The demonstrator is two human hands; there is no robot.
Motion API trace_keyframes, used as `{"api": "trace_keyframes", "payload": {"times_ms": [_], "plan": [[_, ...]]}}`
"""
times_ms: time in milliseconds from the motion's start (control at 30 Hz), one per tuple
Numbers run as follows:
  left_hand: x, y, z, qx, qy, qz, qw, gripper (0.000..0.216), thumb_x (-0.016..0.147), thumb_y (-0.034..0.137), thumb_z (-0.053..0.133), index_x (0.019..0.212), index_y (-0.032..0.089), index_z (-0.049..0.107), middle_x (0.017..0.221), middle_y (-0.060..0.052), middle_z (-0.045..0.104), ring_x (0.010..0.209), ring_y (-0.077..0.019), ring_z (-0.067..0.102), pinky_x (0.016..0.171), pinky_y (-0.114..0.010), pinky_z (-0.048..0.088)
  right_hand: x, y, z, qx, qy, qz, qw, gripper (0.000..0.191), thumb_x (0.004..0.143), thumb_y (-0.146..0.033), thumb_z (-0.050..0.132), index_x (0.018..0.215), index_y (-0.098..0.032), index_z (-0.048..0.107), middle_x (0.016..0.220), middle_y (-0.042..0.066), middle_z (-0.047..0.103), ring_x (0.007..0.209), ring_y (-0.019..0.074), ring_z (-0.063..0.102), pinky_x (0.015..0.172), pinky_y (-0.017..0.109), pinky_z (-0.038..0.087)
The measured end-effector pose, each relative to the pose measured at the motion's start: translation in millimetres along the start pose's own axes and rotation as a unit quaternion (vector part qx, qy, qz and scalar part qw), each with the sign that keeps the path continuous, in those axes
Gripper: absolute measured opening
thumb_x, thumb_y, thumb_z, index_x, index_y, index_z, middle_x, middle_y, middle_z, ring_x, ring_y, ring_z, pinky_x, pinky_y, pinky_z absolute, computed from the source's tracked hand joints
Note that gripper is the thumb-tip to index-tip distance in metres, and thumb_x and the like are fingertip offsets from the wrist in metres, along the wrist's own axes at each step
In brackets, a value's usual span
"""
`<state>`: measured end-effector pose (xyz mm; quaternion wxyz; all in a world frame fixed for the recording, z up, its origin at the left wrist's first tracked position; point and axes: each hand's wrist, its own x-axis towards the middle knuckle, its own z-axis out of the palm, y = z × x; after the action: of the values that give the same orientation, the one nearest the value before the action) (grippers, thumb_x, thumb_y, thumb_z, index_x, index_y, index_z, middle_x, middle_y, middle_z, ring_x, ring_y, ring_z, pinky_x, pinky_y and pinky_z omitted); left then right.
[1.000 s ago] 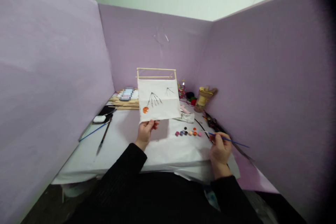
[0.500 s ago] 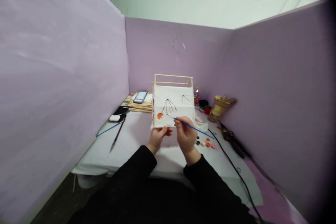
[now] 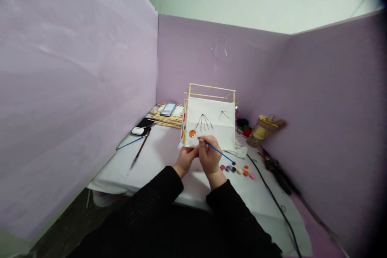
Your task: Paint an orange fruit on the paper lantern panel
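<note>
White paper on a square wooden-stick lantern frame (image 3: 211,123) rises just above both hands over the tabletop (image 3: 163,157). The left hand (image 3: 186,158) pinches its lower edge; the right hand (image 3: 208,156) grips a thin blue paintbrush (image 3: 216,150), tip at an orange dot (image 3: 192,133).

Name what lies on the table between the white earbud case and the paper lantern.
Head view: bare white table cover between earbud case and lantern; two brushes lie nearer.
</note>
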<state>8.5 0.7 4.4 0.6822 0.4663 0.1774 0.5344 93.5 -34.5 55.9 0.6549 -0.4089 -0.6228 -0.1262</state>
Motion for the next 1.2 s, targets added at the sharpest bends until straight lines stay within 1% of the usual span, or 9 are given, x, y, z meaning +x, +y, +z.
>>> {"api": "trace_keyframes", "payload": {"times_ms": [167,267,367,467,633,767,967,1067,1200], "plan": [[0.8,0.1,0.7,-0.001,-0.002,0.012,1.000,0.039,0.071,0.038,0.073,0.100,0.011,0.070,0.089,-0.009,0.075,0.083,-0.0216,0.067,0.079,-0.033,0.050,1.1,-1.7,0.3,-0.029,-0.015,-0.012,0.999,0.008,0.088,-0.016,0.051,0.087,-0.021,0.058,0.075,0.002,0.059,0.074,0.0166,0.057,0.070,0.032,0.048],[1.0,-0.6,0.6,0.004,0.003,0.014,1.000,0.040,0.071,0.038,0.073,0.101,0.011,0.070,0.090,-0.009,0.074,0.086,-0.0230,0.067,0.083,-0.035,0.049,0.4,-0.9,0.0,-0.020,-0.022,0.002,1.000,0.008,0.087,-0.016,0.051,0.085,-0.020,0.057,0.074,0.001,0.056,0.071,0.0157,0.054,0.067,0.031,0.047],[0.9,-1.9,0.1,0.002,-0.004,0.011,1.000,0.038,0.073,0.037,0.071,0.099,0.011,0.070,0.086,-0.009,0.074,0.083,-0.0226,0.067,0.081,-0.034,0.050,0.2,-0.4,0.1,0.002,-0.002,0.013,1.000,0.008,0.087,-0.015,0.050,0.088,-0.020,0.057,0.077,0.002,0.057,0.073,0.0157,0.055,0.068,0.031,0.047],[0.8,-2.9,-0.3,-0.007,-0.006,0.018,1.000,0.038,0.072,0.037,0.071,0.102,0.012,0.070,0.088,-0.008,0.074,0.082,-0.0220,0.067,0.079,-0.033,0.050,0.9,-0.9,0.3,-0.006,-0.013,0.008,1.000,0.008,0.087,-0.016,0.051,0.088,-0.020,0.057,0.076,0.002,0.057,0.074,0.0160,0.055,0.070,0.031,0.046],[0.6,-2.7,-0.7,0.017,0.003,0.012,1.000,0.034,0.073,0.039,0.071,0.091,0.011,0.072,0.085,-0.009,0.074,0.082,-0.0228,0.067,0.078,-0.033,0.050,1.8,-2.1,0.1,0.010,-0.012,0.018,1.000,0.009,0.088,-0.017,0.050,0.085,-0.020,0.057,0.075,0.001,0.057,0.073,0.0161,0.055,0.069,0.032,0.047],[0.6,-2.1,-0.5,-0.003,0.003,0.003,1.000,0.042,0.069,0.039,0.074,0.099,0.011,0.070,0.090,-0.009,0.074,0.083,-0.0231,0.066,0.077,-0.033,0.050,3.0,-2.3,0.3,0.003,-0.029,0.013,0.999,0.009,0.088,-0.017,0.051,0.087,-0.021,0.058,0.077,0.002,0.059,0.076,0.0171,0.056,0.071,0.033,0.047],[-0.2,-1.5,0.6,0.012,0.005,0.009,1.000,0.033,0.072,0.039,0.071,0.090,0.011,0.072,0.085,-0.009,0.074,0.079,-0.0220,0.066,0.077,-0.033,0.049,2.9,-2.0,0.3,0.001,-0.024,0.018,1.000,0.010,0.088,-0.016,0.050,0.087,-0.020,0.058,0.077,0.002,0.058,0.077,0.0168,0.056,0.072,0.033,0.046],[-0.1,-2.4,0.4,0.011,0.010,0.016,1.000,0.034,0.072,0.038,0.071,0.093,0.011,0.072,0.086,-0.009,0.074,0.079,-0.0215,0.066,0.077,-0.033,0.049,2.5,-1.7,0.2,-0.005,-0.030,0.017,0.999,0.009,0.088,-0.016,0.050,0.086,-0.020,0.058,0.076,0.001,0.058,0.076,0.0166,0.056,0.072,0.032,0.046],[0.0,-2.9,0.7,0.011,0.014,0.003,1.000,0.039,0.070,0.041,0.073,0.095,0.010,0.072,0.086,-0.010,0.074,0.080,-0.0230,0.066,0.076,-0.034,0.050,2.4,-1.3,0.0,-0.001,-0.022,0.021,1.000,0.010,0.088,-0.017,0.049,0.086,-0.020,0.058,0.077,0.002,0.058,0.077,0.0172,0.056,0.072,0.033,0.046]]}}
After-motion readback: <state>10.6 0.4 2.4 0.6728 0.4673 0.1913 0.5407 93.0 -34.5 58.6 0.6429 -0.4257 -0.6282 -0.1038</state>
